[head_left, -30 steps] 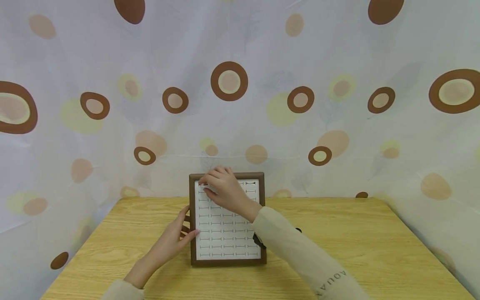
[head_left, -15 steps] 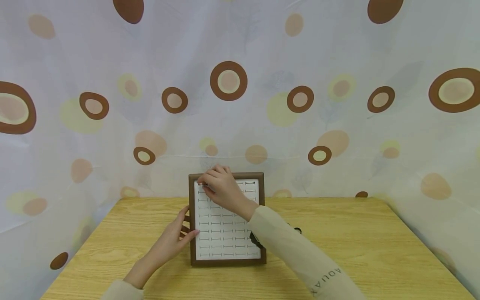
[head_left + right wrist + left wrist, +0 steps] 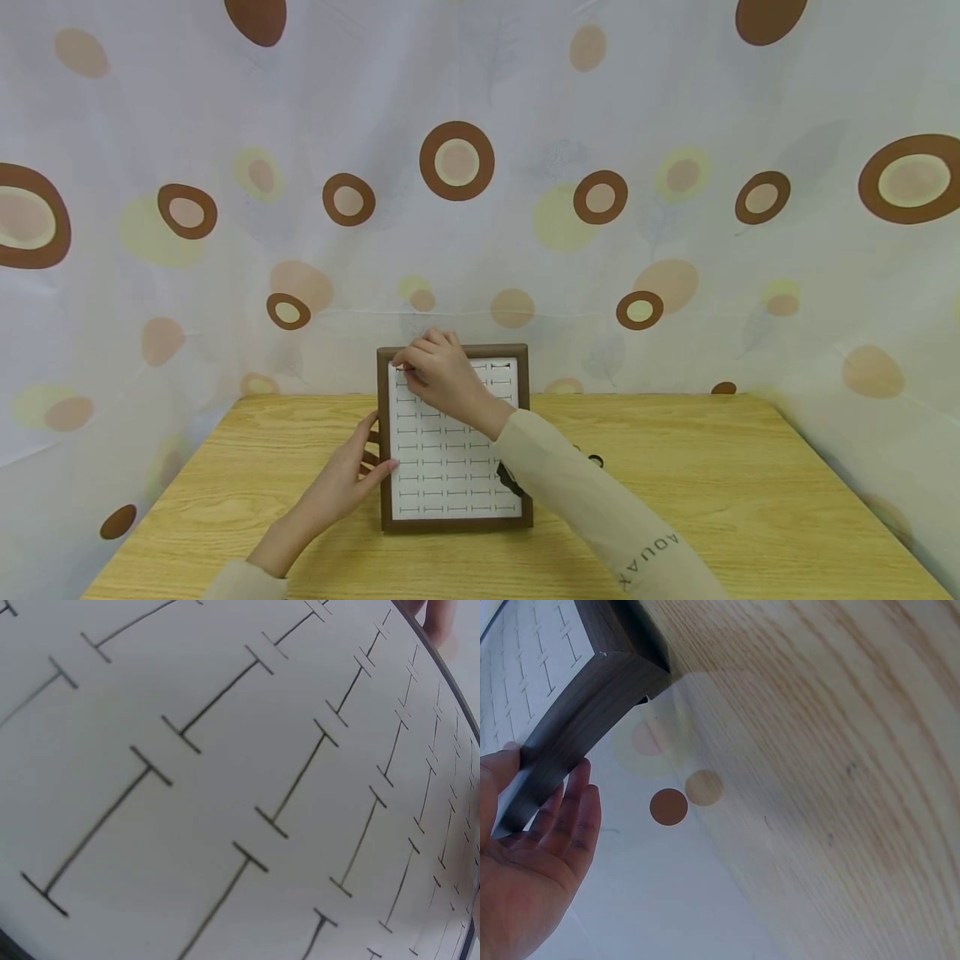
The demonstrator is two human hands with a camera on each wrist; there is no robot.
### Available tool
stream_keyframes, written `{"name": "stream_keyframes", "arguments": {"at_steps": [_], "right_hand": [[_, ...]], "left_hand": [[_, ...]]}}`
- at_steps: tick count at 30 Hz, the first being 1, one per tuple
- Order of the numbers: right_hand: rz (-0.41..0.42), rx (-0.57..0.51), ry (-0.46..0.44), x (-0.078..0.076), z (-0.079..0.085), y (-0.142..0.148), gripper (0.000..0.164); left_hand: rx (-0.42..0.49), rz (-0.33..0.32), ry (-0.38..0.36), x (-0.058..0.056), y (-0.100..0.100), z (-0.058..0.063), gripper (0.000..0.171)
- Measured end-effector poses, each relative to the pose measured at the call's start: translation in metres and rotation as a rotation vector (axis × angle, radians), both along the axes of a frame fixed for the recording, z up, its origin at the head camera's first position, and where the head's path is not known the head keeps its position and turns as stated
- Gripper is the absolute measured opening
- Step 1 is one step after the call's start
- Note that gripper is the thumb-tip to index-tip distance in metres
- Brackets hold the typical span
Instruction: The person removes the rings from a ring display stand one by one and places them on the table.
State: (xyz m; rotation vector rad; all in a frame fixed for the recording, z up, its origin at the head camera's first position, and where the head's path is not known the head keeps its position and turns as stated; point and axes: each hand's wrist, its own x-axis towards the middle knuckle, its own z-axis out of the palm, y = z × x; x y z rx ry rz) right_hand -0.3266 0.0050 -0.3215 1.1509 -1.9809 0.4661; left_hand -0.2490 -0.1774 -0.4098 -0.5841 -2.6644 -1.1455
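Observation:
A ring display board (image 3: 457, 446) with a brown frame and white padding cut by rows of slits stands tilted on the table. My left hand (image 3: 347, 477) grips its left side, thumb on the front edge. In the left wrist view, that hand's fingers (image 3: 576, 817) reach behind the dark frame (image 3: 577, 712). At the top-left slit, my right hand (image 3: 447, 372) has its index finger and thumb bent close together. I cannot tell whether something small sits between those fingertips. In the right wrist view, the slitted padding (image 3: 225, 787) fills most of the picture.
A small dark ring-shaped object (image 3: 596, 460) lies on the wooden table (image 3: 697, 500), just beyond the right sleeve (image 3: 592, 500). Another slit at the board's top right (image 3: 501, 366) gapes wider than the rest. Patterned cloth (image 3: 457, 250) hangs behind the table.
My right hand has shifted slightly left at the top-left slit, its thumb closer to the index finger. The sleeve's shift uncovers more of the ring-shaped object. The left hand and board stay put.

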Motion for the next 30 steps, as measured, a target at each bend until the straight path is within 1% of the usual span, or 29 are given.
{"name": "stream_keyframes", "arguments": {"at_steps": [13,17,23,30], "right_hand": [[-0.008,0.018,0.003,0.0015,0.0021,0.0003,0.016],[-0.005,0.018,-0.021,0.0019,0.0024,0.0007,0.015],[0.017,0.016,-0.056,0.0020,0.0034,0.0015,0.015],[0.043,0.010,-0.096,0.0033,0.0056,0.0027,0.015]], "left_hand": [[-0.008,0.008,-0.007,0.0003,-0.0002,0.0004,0.072],[-0.009,0.008,-0.008,0.0004,0.0000,0.0005,0.072],[-0.012,0.015,-0.030,0.0008,0.0000,0.0016,0.073],[-0.015,0.025,-0.040,0.0016,0.0002,0.0018,0.072]]}}
